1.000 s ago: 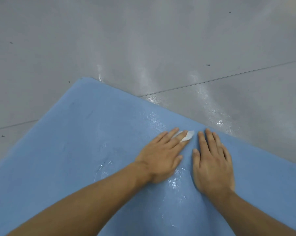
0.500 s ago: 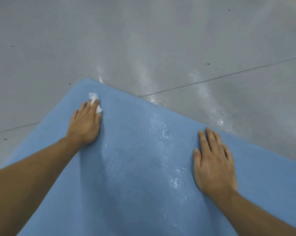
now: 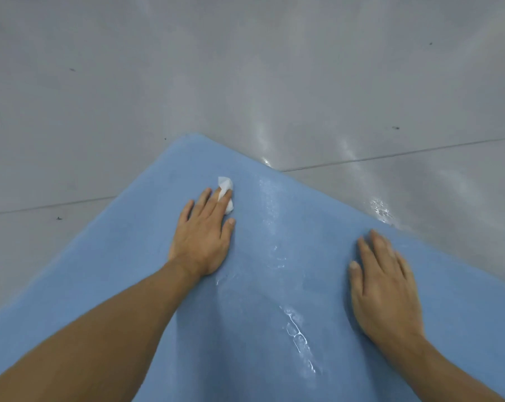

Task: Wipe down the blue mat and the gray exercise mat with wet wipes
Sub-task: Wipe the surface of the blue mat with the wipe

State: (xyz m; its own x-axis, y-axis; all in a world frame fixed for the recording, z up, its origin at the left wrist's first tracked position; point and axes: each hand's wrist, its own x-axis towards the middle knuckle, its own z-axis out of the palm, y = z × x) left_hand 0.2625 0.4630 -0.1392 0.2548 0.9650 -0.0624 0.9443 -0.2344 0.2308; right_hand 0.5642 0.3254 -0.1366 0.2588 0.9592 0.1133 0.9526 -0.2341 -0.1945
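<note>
- The blue mat (image 3: 274,285) lay on a glossy gray floor (image 3: 245,68), filling the lower half of the view, with one corner pointing to twelve o'clock
- My left hand (image 3: 200,239) lay flat near that corner, fingers straight, pressing a crumpled white wet wipe (image 3: 225,187) onto the mat; the wipe poked out at one o'clock of my fingertips
- My right hand (image 3: 386,291), at four o'clock from the left and well apart, rested palm down near the mat's right edge, gripping nothing
- Wet streaks ran between my hands, from twelve toward six
- I judged the mat soft, light and slippery where wet, best pinned by a flat palm; the limp wipe was best trapped under fingertips
- The gray exercise mat was out of view
</note>
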